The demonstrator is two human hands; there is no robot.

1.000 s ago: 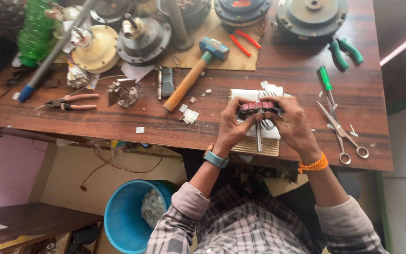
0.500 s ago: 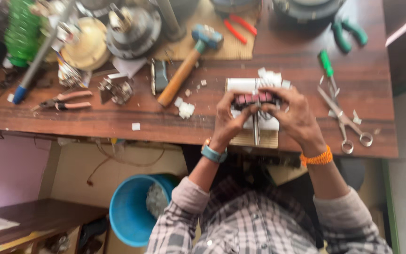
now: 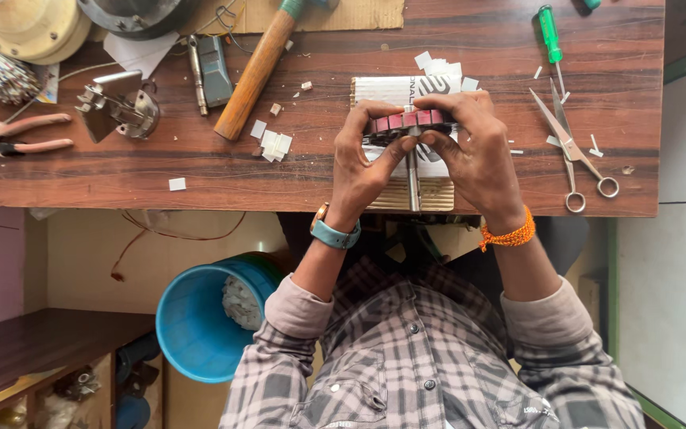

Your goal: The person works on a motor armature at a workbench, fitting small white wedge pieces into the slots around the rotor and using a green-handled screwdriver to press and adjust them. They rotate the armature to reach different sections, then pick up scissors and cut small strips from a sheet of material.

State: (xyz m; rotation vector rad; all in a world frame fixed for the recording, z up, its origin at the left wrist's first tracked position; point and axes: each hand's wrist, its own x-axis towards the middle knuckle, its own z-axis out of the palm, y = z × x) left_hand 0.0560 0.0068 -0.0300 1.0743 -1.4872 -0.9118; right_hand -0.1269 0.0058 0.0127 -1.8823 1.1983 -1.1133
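**Two hands holding a small round motor part over the bench**

We are looking down at our two hands over a brown wooden bench (image 3: 200,167). Our left hand (image 3: 363,163) and our right hand (image 3: 474,151) are both curling around a small round motor part (image 3: 408,121) with reddish blocks along its top edge. Our fingers are closing on it from both sides, and both thumbs are pressing on its front. A thin metal rod (image 3: 414,179) is sticking out of the part and pointing back at us, between our two hands.

The part is sitting just above a white box (image 3: 387,89), which is lying near the front edge of the bench, a little right of the middle.

We are wearing a blue watch (image 3: 333,233) on the left wrist and an orange thread band (image 3: 508,236) on the right wrist.

To the right of our hands, scissors (image 3: 569,151) are lying on the bench, and a green screwdriver (image 3: 550,36) is lying past them. To the left, a hammer (image 3: 257,73) with a wooden handle is lying tilted, with small white paper bits (image 3: 273,144) near it. Farther left, pliers (image 3: 13,135) with pink handles are resting near the edge.

Under the bench, a blue bucket (image 3: 192,334) is standing by our left arm
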